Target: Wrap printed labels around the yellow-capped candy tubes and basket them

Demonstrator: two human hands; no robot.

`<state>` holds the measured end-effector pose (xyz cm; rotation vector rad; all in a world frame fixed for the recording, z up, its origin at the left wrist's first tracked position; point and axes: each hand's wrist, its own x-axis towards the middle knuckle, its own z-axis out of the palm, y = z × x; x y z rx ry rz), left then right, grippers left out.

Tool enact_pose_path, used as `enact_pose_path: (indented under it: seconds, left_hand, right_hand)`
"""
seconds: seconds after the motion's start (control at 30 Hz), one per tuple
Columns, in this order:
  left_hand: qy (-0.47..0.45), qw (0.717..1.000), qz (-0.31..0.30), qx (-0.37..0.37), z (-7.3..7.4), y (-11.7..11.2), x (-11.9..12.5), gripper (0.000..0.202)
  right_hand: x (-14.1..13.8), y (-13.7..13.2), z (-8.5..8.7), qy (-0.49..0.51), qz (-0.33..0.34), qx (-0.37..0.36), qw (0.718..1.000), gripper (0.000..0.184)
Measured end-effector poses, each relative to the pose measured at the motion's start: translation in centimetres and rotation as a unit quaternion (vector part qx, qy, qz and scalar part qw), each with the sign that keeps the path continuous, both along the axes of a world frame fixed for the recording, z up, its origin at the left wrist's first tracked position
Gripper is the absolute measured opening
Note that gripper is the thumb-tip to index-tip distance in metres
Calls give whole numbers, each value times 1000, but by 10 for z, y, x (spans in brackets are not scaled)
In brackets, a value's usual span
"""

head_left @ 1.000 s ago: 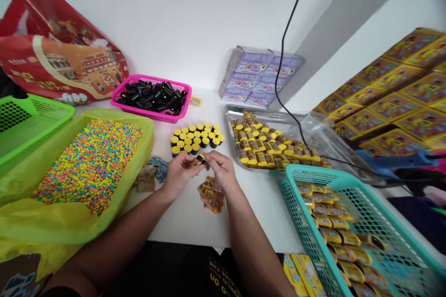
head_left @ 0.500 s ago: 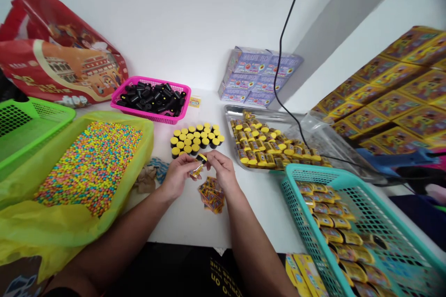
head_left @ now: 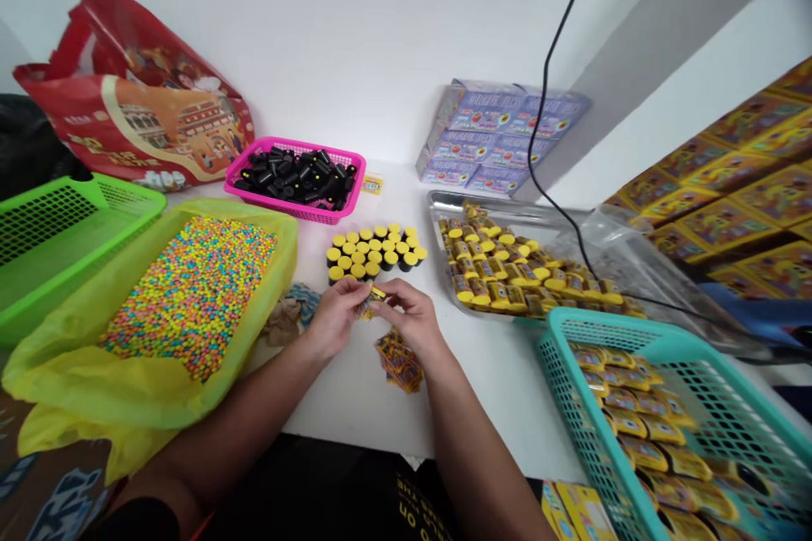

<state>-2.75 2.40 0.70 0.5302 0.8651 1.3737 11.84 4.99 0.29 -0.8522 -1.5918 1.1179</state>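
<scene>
Both hands meet at the middle of the white table. My left hand [head_left: 336,313] and my right hand [head_left: 409,317] pinch a small yellow-capped black tube [head_left: 377,294] between their fingertips, with a printed paper wrapper [head_left: 364,311] against it. Just below my right hand lies a loose pile of printed wrappers [head_left: 398,363]. Beyond my fingers stands a close group of upright yellow-capped tubes [head_left: 374,254]. The fingers hide most of the held tube.
Left of my hands, a yellow-lined tray holds multicoloured beads [head_left: 190,296]. A pink basket of black tubes [head_left: 285,210] stands behind. A metal tray of wrapped tubes [head_left: 444,211] and a teal basket [head_left: 609,323] of wrapped items sit right. A black cable [head_left: 558,127] hangs there.
The whole view has shifted right and the hands have drawn closer together. The tube has turned in my fingers, and the wrapper now sits tighter against it.
</scene>
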Motion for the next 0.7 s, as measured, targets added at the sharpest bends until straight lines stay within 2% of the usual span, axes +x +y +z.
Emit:
enact_pose_path:
  seconds: [0.1, 0.2, 0.3, 0.4, 0.57, 0.63, 0.7]
  left_hand:
    - [2, 1000, -13, 9, -1, 0, 0, 34]
    - [-3, 999, -50, 16, 1, -1, 0, 34]
    - [10, 998, -67, 9, 3, -3, 0, 39]
    - [12, 999, -53, 5, 4, -3, -1, 38]
    - [10, 999, -52, -4, 4, -3, 0, 43]
    - [29, 999, -36, 3, 6, -3, 2, 45]
    - [71, 997, 5, 11, 8, -4, 2, 48]
  right_hand:
    - [-2, -3, 1, 38, -1, -38, 999, 27]
    - [-4, -4, 2, 97, -4, -93, 991, 25]
    - [-6, -4, 2, 107, -20, -113, 988, 27]
    - [-7, -4, 1, 88, -31, -85, 992, 27]
    - [-4, -5, 2, 53, 3, -26, 998, 21]
    - [-2, -6, 4, 42, -23, 16, 999, 16]
    - [0, -7, 7, 26, -82, 84, 993, 12]
